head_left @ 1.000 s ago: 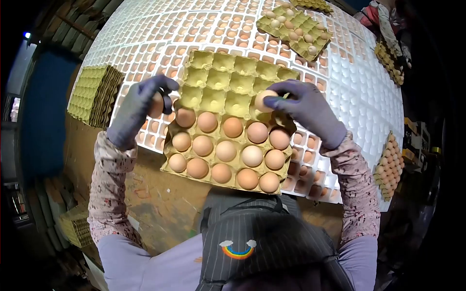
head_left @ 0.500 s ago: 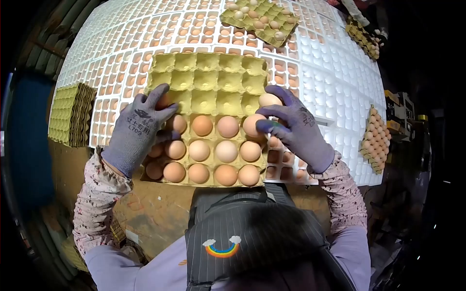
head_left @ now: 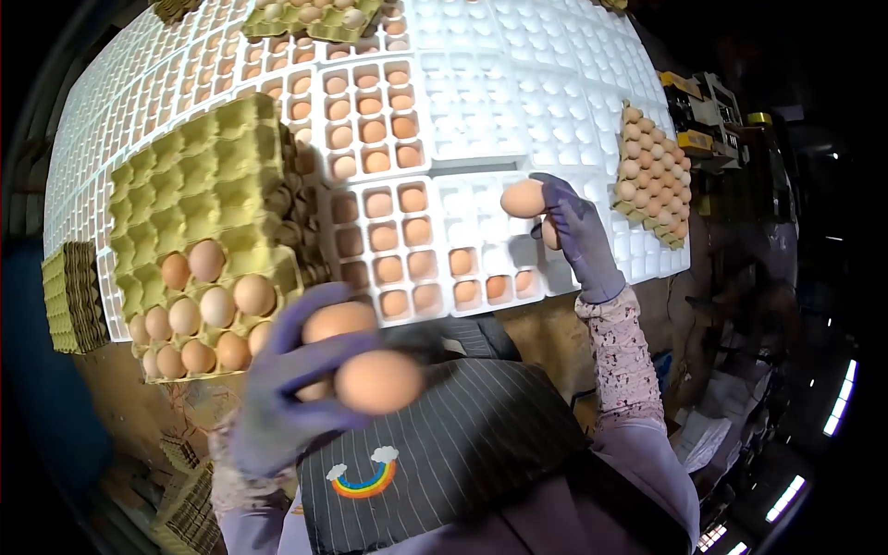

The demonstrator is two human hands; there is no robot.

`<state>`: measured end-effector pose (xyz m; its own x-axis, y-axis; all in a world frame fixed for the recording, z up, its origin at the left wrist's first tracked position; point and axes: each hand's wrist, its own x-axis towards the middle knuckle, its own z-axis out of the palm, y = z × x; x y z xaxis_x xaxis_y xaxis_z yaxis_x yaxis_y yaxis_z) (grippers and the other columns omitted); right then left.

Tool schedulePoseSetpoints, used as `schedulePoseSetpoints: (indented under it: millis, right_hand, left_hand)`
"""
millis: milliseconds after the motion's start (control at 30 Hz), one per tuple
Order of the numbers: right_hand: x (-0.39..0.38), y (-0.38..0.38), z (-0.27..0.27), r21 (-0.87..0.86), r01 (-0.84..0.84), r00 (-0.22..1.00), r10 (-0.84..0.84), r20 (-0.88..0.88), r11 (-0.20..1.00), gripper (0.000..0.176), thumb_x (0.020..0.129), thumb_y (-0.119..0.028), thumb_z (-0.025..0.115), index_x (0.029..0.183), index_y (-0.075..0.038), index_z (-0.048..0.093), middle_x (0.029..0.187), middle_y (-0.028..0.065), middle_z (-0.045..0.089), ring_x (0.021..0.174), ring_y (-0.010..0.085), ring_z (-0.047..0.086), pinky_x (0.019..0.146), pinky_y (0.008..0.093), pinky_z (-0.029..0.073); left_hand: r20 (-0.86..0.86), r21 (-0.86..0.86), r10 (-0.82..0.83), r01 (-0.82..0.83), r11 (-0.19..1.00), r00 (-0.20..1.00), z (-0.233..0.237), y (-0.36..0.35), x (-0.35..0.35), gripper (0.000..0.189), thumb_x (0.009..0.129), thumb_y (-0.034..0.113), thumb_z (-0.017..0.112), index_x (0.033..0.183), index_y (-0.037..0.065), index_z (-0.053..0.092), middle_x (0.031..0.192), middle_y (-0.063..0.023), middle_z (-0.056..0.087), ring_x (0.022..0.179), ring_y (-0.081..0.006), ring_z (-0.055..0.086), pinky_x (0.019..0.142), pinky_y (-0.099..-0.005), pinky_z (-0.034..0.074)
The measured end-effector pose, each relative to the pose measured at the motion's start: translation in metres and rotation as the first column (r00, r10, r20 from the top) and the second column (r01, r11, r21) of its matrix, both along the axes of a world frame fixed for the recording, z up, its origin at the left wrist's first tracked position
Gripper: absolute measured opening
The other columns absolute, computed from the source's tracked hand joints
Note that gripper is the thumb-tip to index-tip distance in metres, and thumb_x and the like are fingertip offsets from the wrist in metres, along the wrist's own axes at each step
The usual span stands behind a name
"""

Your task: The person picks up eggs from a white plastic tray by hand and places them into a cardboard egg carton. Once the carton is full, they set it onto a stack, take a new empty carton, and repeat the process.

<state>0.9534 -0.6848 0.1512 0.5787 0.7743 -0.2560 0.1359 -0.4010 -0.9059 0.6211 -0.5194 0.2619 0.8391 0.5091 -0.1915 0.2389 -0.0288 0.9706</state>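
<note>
My left hand point(head_left: 277, 402), in a purple-grey glove, is closed around brown eggs point(head_left: 379, 381) above my lap, right of the yellow-green pulp egg tray point(head_left: 171, 222). At least two show, one partly behind the fingers; both hand and eggs are blurred. My right hand point(head_left: 583, 240), gloved alike, grips a brown egg point(head_left: 523, 198) at its fingertips, with another egg point(head_left: 551, 233) lower against the palm. It hovers over the white foam tray point(head_left: 476, 199), whose front cups hold a few eggs. The pulp tray tops a stack and has eggs in its nearer rows.
White foam trays point(head_left: 425, 174) cover the table, many filled with eggs on the left. A full pulp tray of eggs point(head_left: 652, 176) lies at the right edge. Stacked pulp trays point(head_left: 72, 296) stand at left; another tray with eggs point(head_left: 314, 18) is at the back.
My view has turned right. Both hands have taken eggs from the pulp tray's upper egg rows and moved away from it, the right over the foam tray, the left above my lap.
</note>
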Motion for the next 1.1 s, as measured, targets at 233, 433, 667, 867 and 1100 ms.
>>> schedulePoseSetpoints:
  millis: [233,433,667,867,1100]
  right_hand:
    - [0.024,-0.072,-0.072,-0.447,-0.124,0.684,0.402,0.608,0.886,0.043,0.085,-0.047,0.069,0.109,-0.012,0.071,0.143,0.0173,0.045,0.117,0.0354,0.051,0.098,0.0439,0.047]
    - [0.032,-0.045,-0.096,-0.346,-0.272,0.615,0.438,0.656,0.898,0.035,0.091,-0.028,0.063,0.124,-0.019,0.063,0.131,0.0155,0.054,0.107,0.0318,0.059,0.088,0.0413,0.053]
    - [0.018,0.009,-0.116,0.080,-0.296,0.805,0.203,0.557,0.952,0.044,0.090,-0.023,0.063,0.134,-0.017,0.056,0.110,0.0085,0.058,0.099,0.0281,0.058,0.083,0.0412,0.049]
    - [-0.003,0.015,-0.161,0.144,-0.311,0.859,0.213,0.465,0.939,0.050,0.095,-0.013,0.054,0.144,-0.009,0.044,0.136,0.0151,0.049,0.128,0.0342,0.043,0.109,0.0466,0.036]
    - [-0.043,0.071,-0.037,0.376,-0.331,0.928,0.227,0.295,0.865,0.034,0.090,-0.008,0.068,0.123,-0.004,0.063,0.122,0.0100,0.063,0.114,0.0252,0.058,0.096,0.0358,0.048]
  left_hand:
    - [-0.327,0.579,-0.016,0.213,0.787,0.945,-0.160,-0.077,0.156,0.050,0.077,0.022,0.079,0.125,0.018,0.065,0.132,-0.0184,0.054,0.108,-0.0358,0.063,0.087,-0.0420,0.055]
    - [-0.361,0.614,0.070,0.181,0.768,0.930,-0.192,-0.081,0.193,0.045,0.087,0.022,0.070,0.130,0.018,0.060,0.129,-0.0162,0.056,0.101,-0.0367,0.065,0.082,-0.0413,0.057]
    - [-0.029,0.491,0.354,-0.295,0.819,0.935,-0.206,-0.039,0.216,0.040,0.092,0.014,0.065,0.131,0.013,0.060,0.123,-0.0151,0.058,0.098,-0.0304,0.065,0.078,-0.0377,0.055]
    - [0.100,0.789,0.303,-0.261,0.556,0.948,-0.243,-0.031,0.233,0.051,0.093,0.014,0.056,0.142,0.003,0.046,0.135,-0.0210,0.052,0.126,-0.0398,0.047,0.107,-0.0499,0.037]
    - [0.195,0.564,0.113,-0.205,0.800,0.974,-0.110,-0.054,0.104,0.048,0.087,0.010,0.064,0.134,0.002,0.055,0.127,-0.0184,0.059,0.115,-0.0349,0.058,0.099,-0.0437,0.048]
